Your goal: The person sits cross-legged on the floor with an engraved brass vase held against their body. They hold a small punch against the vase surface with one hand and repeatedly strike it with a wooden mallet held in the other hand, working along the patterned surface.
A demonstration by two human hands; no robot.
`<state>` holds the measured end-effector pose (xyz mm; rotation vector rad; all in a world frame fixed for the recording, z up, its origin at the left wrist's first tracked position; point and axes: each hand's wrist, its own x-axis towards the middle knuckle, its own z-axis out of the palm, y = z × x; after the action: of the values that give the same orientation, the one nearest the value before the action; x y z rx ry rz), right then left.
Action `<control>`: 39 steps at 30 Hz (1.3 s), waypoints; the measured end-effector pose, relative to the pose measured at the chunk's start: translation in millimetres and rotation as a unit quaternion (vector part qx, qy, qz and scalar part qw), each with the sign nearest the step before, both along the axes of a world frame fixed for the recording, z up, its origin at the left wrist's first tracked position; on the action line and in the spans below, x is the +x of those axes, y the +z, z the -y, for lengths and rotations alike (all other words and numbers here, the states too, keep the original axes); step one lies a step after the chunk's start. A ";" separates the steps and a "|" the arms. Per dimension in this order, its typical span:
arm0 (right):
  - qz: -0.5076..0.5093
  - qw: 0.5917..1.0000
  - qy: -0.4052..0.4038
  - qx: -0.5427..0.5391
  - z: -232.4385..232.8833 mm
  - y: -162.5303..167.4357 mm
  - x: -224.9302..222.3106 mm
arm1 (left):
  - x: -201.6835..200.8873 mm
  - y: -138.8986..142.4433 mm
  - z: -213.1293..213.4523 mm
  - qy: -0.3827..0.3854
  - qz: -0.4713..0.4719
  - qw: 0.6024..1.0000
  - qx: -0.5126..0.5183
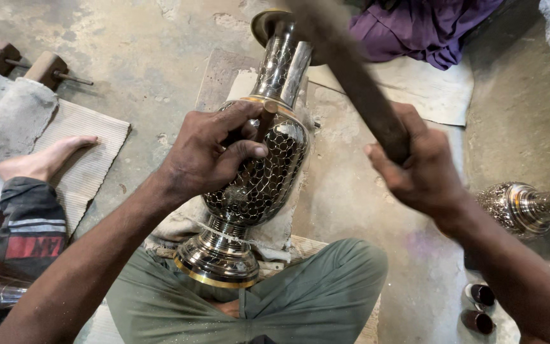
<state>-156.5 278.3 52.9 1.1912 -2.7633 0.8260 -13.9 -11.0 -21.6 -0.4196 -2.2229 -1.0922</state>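
Tall metal vase (259, 172), lying tilted across the lap, foot toward the body, narrow neck pointing away. Polished silvery surface covered in dark engraved net pattern, brass-coloured bands at foot rim, shoulder and mouth. Thin chisel (263, 124) set upright against the shoulder, pinched in the left hand (214, 156). Dark wooden mallet (351, 76), blurred, gripped by the handle in the right hand (418, 169), raised above the neck.

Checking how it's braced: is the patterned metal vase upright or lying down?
Lying tipped: the vase has its base toward the person's lap and neck pointing away, steadied by the left hand.
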 end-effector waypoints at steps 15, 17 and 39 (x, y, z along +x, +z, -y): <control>-0.277 0.949 0.148 0.035 -2.3 -7.6 0.0 | -1.8 0.1 1.3 0.000 0.105 0.995 -0.002; -0.079 0.995 0.054 0.012 -1.0 -6.4 1.8 | -0.5 0.2 2.2 -0.016 0.042 0.999 -0.003; -0.222 0.969 0.073 0.083 -41.3 -19.2 2.8 | 6.1 6.4 3.6 -0.002 0.108 0.994 -0.028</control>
<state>-153.7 319.6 33.7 1.4144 -2.4332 0.2834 -7.8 -14.6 -15.3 -0.3431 -2.4474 -1.1243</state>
